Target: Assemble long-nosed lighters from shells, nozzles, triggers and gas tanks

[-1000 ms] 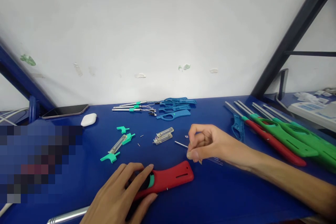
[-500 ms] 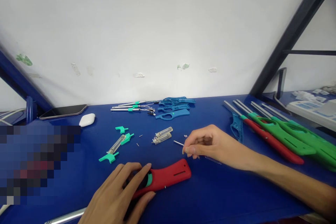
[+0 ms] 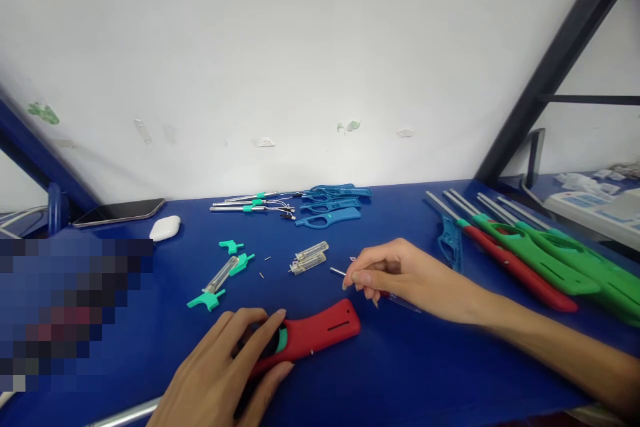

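My left hand (image 3: 230, 367) is wrapped round a red lighter (image 3: 320, 333) near the front of the blue table; its metal tube (image 3: 131, 412) sticks out to the left. My right hand (image 3: 383, 275) is pinched above the table, over a thin screwdriver (image 3: 337, 271) whose tip shows left of the fingers; what the fingertips grip is too small to tell. Clear fuel tanks (image 3: 310, 258) lie just left of that hand. Teal triggers (image 3: 207, 299) and another clear tank (image 3: 221, 274) lie farther left, with two tiny pins (image 3: 261, 275) beside them.
Blue handle shells (image 3: 330, 217) and metal tubes with wires (image 3: 237, 208) lie at the back. Red and green lighters (image 3: 543, 257) and a blue shell (image 3: 451, 240) are on the right. A phone (image 3: 120, 211) and white case (image 3: 165, 228) rest at the back left.
The red lighter and my left hand have shifted slightly left. My right hand has moved a little left, with its fingers still pinched.
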{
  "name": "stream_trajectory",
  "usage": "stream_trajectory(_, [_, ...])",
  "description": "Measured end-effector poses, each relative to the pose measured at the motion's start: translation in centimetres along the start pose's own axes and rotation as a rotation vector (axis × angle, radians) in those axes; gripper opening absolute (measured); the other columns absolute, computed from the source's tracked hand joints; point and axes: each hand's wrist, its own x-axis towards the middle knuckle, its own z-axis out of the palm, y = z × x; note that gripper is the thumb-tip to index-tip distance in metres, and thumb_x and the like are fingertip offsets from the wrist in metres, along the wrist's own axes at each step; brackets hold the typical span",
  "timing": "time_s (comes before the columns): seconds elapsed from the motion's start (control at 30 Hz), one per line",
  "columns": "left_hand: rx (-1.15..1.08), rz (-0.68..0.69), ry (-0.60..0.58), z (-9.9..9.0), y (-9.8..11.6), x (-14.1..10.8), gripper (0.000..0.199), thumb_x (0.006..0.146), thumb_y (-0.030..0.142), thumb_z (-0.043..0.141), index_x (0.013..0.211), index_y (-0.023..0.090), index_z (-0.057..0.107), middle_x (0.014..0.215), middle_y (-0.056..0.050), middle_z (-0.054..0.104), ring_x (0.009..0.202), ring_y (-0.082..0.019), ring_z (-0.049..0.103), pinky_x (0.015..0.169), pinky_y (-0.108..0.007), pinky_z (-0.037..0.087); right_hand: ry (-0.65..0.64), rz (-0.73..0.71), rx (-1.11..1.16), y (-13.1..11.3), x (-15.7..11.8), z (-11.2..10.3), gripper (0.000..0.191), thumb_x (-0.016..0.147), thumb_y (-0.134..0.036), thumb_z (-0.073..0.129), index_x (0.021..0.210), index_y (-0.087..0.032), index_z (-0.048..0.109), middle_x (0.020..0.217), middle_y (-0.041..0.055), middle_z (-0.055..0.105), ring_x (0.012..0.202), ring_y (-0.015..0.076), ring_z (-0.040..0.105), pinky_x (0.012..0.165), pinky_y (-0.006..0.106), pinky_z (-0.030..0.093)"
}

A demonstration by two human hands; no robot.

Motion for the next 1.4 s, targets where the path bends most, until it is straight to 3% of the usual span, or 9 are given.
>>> stream_trajectory(0.17, [-0.007, 0.000, -0.001, 0.1, 0.0, 0.0, 0.040, 0.110, 0.054, 0.041, 0.129, 0.029, 0.067, 0.110, -0.002, 0.076, 0.091, -0.016, 0.079, 0.076, -0.020, 0.065, 0.011, 0.033, 0.067, 0.4, 0.2, 0.2, 0.037, 0.081, -0.055, 0.084, 0.088, -0.019, 0.079, 0.075, 0.0026, 0.074, 0.069, 0.0155, 0.067, 0.064, 0.027, 0.053])
stream_trajectory(0.43, [0.083, 0.036, 0.025, 0.2, -0.1, -0.4, 0.042, 0.110, 0.055, 0.041, 0.128, 0.027, 0.067, 0.114, -0.004, 0.077, 0.094, -0.021, 0.080, 0.077, -0.029, 0.068, 0.074, -0.001, 0.118, 1.2, 0.2, 0.7, 0.020, 0.085, -0.037, 0.083, 0.090, -0.021, 0.072, 0.081, 0.0019, 0.080, 0.072, 0.0145, 0.071, 0.070, 0.026, 0.053])
stream_trajectory(0.63, [0.000, 0.009, 0.017, 0.0, 0.1, 0.1, 0.041, 0.111, 0.053, 0.040, 0.128, 0.028, 0.067, 0.110, -0.003, 0.076, 0.091, -0.017, 0.080, 0.076, -0.023, 0.067, 0.134, -0.079, 0.005, 1.0, 0.1, 0.8, 0.016, 0.080, -0.034, 0.089, 0.081, -0.023, 0.078, 0.084, -0.0014, 0.077, 0.076, 0.0134, 0.069, 0.073, 0.024, 0.051])
stream_trajectory(0.9, [0.073, 0.052, 0.048, 0.6, -0.2, -0.5, 0.044, 0.110, 0.055, 0.041, 0.125, 0.026, 0.070, 0.110, -0.005, 0.080, 0.090, -0.021, 0.082, 0.073, -0.030, 0.069, 0.087, -0.150, -0.142, 1.4, 0.1, 1.2, 0.007, 0.088, -0.033, 0.083, 0.085, -0.027, 0.083, 0.086, -0.0029, 0.078, 0.080, 0.0133, 0.070, 0.075, 0.023, 0.051])
stream_trajectory(1.07, [0.152, 0.070, -0.010, 0.6, -0.4, -0.8, 0.050, 0.111, 0.054, 0.037, 0.124, 0.023, 0.073, 0.113, -0.009, 0.080, 0.096, -0.029, 0.082, 0.074, -0.041, 0.069, 0.069, -0.210, -0.217, 1.8, 0.2, 1.5, 0.007, 0.090, -0.032, 0.082, 0.085, -0.029, 0.084, 0.090, -0.0038, 0.074, 0.077, 0.0094, 0.067, 0.070, 0.019, 0.050])
stream_trajectory(1.4, [0.156, 0.035, -0.032, 0.7, -0.4, -1.3, 0.051, 0.110, 0.056, 0.037, 0.126, 0.026, 0.075, 0.119, -0.006, 0.080, 0.100, -0.025, 0.081, 0.081, -0.034, 0.068, 0.063, -0.439, -0.402, 2.6, 0.1, 1.3, 0.018, 0.102, -0.024, 0.066, 0.101, -0.027, 0.084, 0.101, 0.0005, 0.077, 0.089, 0.0117, 0.073, 0.084, 0.020, 0.055])
